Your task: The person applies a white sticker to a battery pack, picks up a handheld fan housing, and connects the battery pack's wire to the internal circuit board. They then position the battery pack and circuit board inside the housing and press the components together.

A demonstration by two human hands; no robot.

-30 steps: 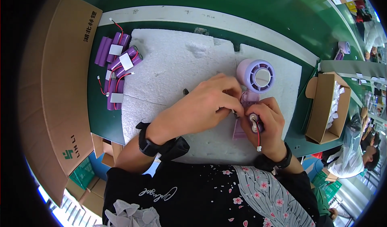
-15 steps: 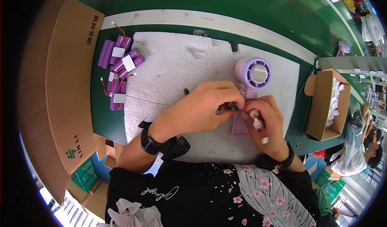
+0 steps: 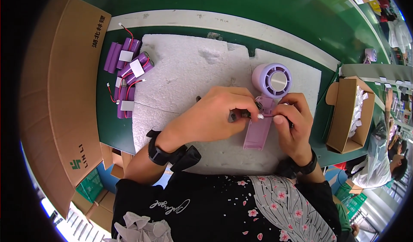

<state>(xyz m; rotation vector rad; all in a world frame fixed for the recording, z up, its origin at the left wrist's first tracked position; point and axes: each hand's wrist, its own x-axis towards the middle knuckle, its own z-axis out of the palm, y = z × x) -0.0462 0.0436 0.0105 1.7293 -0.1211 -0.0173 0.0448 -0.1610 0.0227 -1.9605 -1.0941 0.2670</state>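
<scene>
A purple handheld fan (image 3: 272,79) lies on the white foam board, its round head away from me. Its long handle shell (image 3: 257,134) is open and lies towards me. My left hand (image 3: 217,113) is closed over the upper handle, with a small dark part (image 3: 243,113) partly hidden in its fingers. A white connector (image 3: 260,116) shows at those fingertips. From the connector a thin wire (image 3: 269,116) runs to my right hand (image 3: 297,124), which pinches it between thumb and forefinger. Dark circuitry (image 3: 259,105) shows near the fan's neck; my fingers cover some of it.
Several purple battery packs (image 3: 137,68) with red and black leads lie left of the foam board (image 3: 180,65). A tall cardboard box (image 3: 64,96) stands at far left. To the right, an open carton (image 3: 333,126) holds white pieces. People work beyond it.
My right hand has moved slightly right and turned, uncovering the handle shell. The white connector that dangled by my right palm is now out of sight there; one shows at my left fingertips.
</scene>
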